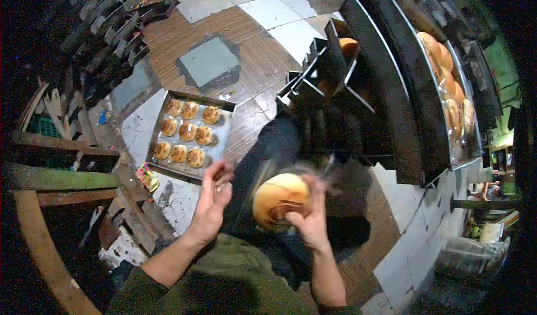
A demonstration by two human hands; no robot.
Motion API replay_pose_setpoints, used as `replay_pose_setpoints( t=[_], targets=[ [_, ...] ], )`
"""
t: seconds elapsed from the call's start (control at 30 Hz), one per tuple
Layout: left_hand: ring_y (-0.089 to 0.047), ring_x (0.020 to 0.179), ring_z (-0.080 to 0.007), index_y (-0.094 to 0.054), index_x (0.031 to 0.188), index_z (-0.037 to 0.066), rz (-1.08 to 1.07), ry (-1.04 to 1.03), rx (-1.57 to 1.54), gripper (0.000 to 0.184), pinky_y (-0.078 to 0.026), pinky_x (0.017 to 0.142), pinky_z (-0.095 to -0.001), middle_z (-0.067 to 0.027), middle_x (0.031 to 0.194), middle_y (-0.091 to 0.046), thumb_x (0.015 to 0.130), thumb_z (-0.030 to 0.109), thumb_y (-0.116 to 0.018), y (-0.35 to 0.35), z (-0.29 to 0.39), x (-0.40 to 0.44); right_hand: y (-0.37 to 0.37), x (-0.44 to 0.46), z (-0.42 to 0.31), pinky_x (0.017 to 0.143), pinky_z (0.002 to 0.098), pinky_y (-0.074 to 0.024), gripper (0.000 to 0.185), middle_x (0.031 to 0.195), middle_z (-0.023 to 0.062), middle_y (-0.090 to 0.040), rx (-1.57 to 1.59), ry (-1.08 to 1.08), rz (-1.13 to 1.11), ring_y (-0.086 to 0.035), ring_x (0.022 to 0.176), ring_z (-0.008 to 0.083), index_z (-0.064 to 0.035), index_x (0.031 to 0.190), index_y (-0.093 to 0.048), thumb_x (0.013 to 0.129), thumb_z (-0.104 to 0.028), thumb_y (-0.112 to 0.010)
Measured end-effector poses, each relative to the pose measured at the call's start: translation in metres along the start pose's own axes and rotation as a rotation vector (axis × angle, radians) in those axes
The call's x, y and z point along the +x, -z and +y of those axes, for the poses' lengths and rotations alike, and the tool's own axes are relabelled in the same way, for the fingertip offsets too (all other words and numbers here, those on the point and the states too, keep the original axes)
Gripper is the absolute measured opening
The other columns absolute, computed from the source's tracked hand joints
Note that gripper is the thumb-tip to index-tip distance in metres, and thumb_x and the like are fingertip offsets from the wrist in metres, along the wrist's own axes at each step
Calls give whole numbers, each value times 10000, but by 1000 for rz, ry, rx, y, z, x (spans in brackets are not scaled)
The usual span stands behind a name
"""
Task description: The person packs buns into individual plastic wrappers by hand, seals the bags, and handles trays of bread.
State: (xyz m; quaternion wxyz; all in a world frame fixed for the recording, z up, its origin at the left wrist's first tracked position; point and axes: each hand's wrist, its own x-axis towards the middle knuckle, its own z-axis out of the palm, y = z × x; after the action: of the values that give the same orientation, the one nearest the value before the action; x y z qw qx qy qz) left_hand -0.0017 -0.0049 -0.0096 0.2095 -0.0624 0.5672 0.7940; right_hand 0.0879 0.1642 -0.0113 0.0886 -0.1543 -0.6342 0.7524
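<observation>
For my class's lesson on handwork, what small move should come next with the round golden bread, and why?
Perhaps bring the bare, open left hand to the round golden bread to steady it: only the bare right hand holds it.

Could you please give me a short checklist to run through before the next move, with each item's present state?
1. Held bun secured by the right hand: ok, thumb on the near side.
2. Left hand free: ok, nothing visible in it.
3. Held bun clear enough to inspect: not ok, motion blurs its surface.
4. Wrapping on the held bun intact: cannot tell, for the same reason.
5. Small buns arranged in the floor tray: ok, nine in three rows of three.
6. Left hand clear of the floor tray: cannot tell, the fingers overlap its near corner in this view.
</observation>
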Motion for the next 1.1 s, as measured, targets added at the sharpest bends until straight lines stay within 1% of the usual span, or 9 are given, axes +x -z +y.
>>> replay_pose_setpoints(
  t=[0.1, 0.23, 0.3, 0.37, 0.4, 0.53, 0.83, 1.0, 1.1],
  targets=[
    [-516, 783, -89, -574, 919, 2, -168, 28, 515, 173, -412, 707, -214, -66, 876, -587, 823, 145, -586, 26, -27, -5, -30, -30, 67, 892, 307, -391, 457, 1157, 102, -473, 78, -162, 181, -468, 1064, 182, -38, 1239, -339, 847, -146, -547],
    [-513, 770, -98, -579, 883, 0, -153, -79, 751, 188, -417, 687, -240, -46, 820, -581, 820, 177, -585, 18, -52, 3, -26, -42, 87, 840, 264, -388, 214, 1035, 89, -560, 144, -339, 377, -499, 961, 137, 12, 977, -573, 876, -164, -503],
    [-525, 754, -132, -588, 847, 2, -206, 66, 747, 169, -415, 669, -250, -67, 799, -575, 803, 165, -597, 13, -56, 13, -28, -31, 83, 752, 259, -408, 161, 926, 74, -574, -293, -213, 443, -524, 824, 139, 21, 885, -581, 861, -121, -510],
    [-532, 684, -199, -597, 809, -13, -290, -226, 835, 143, -424, 620, -279, -105, 771, -537, 788, 128, -595, 15, -50, 18, -25, -28, 62, 654, 262, -409, 95, 785, 71, -542, -678, -56, 403, -513, 709, 161, 21, 830, -560, 831, -65, -521],
    [-546, 722, -229, -601, 849, -9, -334, -368, 772, 123, -432, 635, -287, -112, 784, -544, 771, 85, -599, 8, -25, 13, -26, -27, 32, 625, 265, -399, 72, 716, 76, -493, -457, -102, 375, -488, 659, 182, 10, 786, -547, 810, -58, -542],
    [-562, 677, -226, -614, 828, 12, -348, -742, 648, 121, -451, 621, -306, -96, 773, -594, 711, -12, -632, 4, -9, 17, -38, -31, 20, 580, 302, -421, 48, 738, 107, -530, -709, 531, 426, -504, 647, 252, 17, 819, -532, 774, 29, -542],
    [-587, 705, -196, -599, 804, -16, -287, -378, 480, 107, -479, 650, -289, -102, 801, -611, 708, -11, -646, -9, -35, 39, -39, 4, 33, 453, 198, -345, 201, 612, -19, -488, -185, -252, 537, -412, 504, 36, -16, 726, -522, 880, -139, -483],
    [-581, 756, -174, -601, 760, -14, -261, -415, 425, 79, -472, 700, -277, -112, 816, -602, 699, -43, -642, 4, -27, 39, -31, -6, 39, 446, 187, -344, 179, 614, -3, -508, -252, -164, 497, -419, 495, 40, -23, 758, -518, 886, -142, -479],
    [-551, 828, -201, -574, 837, 8, -340, -212, -133, 171, -473, 720, -324, -100, 855, -560, 693, -35, -656, 6, -43, 42, -34, 0, 23, 438, 189, -346, 158, 625, 14, -524, -111, -116, 490, -422, 486, 51, -18, 786, -515, 886, -134, -475]
  ],
)
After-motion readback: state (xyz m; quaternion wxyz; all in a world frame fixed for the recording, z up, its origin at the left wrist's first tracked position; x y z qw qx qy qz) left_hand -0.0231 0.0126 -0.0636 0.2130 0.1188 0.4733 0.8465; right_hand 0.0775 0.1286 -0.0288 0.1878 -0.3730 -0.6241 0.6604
